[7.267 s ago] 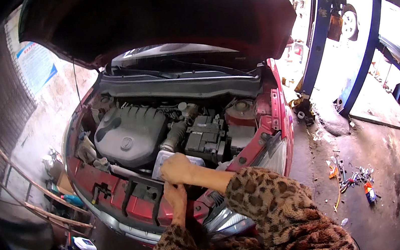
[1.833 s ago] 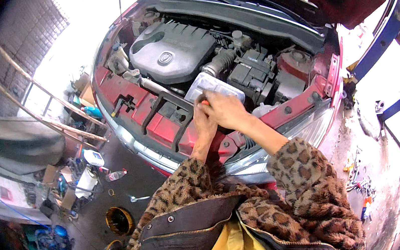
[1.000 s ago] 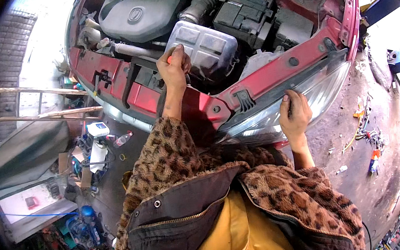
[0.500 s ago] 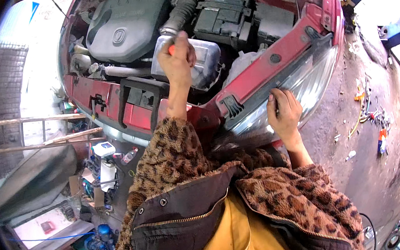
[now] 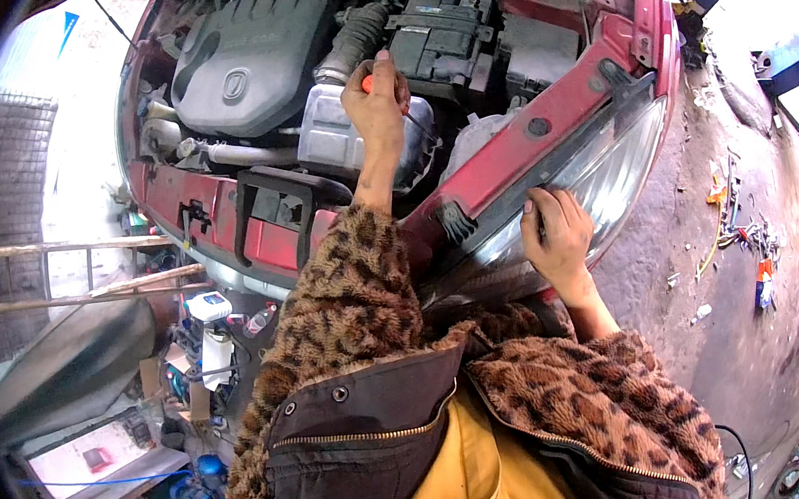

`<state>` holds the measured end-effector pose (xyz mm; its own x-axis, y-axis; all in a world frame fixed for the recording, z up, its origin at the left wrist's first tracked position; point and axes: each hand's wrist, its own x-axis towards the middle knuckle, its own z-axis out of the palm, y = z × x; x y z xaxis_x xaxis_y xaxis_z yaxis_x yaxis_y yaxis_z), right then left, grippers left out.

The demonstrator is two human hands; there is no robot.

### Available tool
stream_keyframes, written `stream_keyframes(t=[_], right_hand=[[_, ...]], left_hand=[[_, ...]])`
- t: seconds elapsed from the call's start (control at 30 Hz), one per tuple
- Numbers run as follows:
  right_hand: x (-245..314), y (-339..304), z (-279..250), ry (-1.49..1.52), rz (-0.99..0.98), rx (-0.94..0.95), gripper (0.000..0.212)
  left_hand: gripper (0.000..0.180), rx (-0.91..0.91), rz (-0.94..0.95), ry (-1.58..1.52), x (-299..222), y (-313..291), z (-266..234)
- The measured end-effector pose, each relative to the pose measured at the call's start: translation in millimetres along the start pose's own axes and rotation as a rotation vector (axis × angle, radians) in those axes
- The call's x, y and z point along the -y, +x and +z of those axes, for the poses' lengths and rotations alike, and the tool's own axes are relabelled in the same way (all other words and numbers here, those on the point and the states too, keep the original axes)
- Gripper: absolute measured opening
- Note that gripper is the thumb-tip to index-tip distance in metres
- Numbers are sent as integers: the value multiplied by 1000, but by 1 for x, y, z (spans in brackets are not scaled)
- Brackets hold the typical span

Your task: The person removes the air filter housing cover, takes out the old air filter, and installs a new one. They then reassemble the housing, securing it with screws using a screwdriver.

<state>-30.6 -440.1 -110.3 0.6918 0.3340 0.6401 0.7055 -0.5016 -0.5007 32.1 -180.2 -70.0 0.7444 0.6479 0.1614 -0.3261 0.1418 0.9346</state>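
My left hand (image 5: pixel 376 103) reaches into the open engine bay of a red car and is closed around a tool with an orange handle (image 5: pixel 365 82). It hovers over a pale grey plastic box (image 5: pixel 330 140) beside the black battery area (image 5: pixel 437 37). My right hand (image 5: pixel 554 239) rests on the clear headlight (image 5: pixel 617 175) at the car's front corner, fingers curled against the lens. Both sleeves are leopard-patterned.
A grey engine cover (image 5: pixel 239 64) fills the left of the bay. The red front crossmember (image 5: pixel 544 119) runs between my hands. Bottles and boxes (image 5: pixel 208 325) clutter the floor at left, beside wooden rails (image 5: pixel 62 294). Small tools (image 5: pixel 747 244) lie on the concrete at right.
Both hands were together at the grey box; my right hand then dropped to the headlight. My left hand has since lifted a little deeper into the bay with the orange-handled tool.
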Motion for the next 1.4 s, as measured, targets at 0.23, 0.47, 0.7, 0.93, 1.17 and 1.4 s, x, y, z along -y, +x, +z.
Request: stream_keyframes(t=[0.23, 0.47, 0.7, 0.93, 1.17, 1.4], right_hand=[[-3, -2, 0, -1, -4, 21, 21], [-4, -2, 1, 19, -16, 13, 20], [0, 2, -2, 53, 0, 12, 17], [0, 3, -1, 55, -3, 7, 18], [1, 2, -1, 56, 2, 15, 19], [0, 1, 0, 45, 3, 9, 19]], left_hand=[[36, -40, -5, 23, 15, -1, 0], [35, -35, -8, 55, 17, 0, 2], [37, -44, 12, 54, 15, -1, 1], [37, -36, 6, 33, 14, -2, 1], [36, -33, 21, 17, 15, -2, 0], [36, -31, -6, 27, 16, -1, 1]])
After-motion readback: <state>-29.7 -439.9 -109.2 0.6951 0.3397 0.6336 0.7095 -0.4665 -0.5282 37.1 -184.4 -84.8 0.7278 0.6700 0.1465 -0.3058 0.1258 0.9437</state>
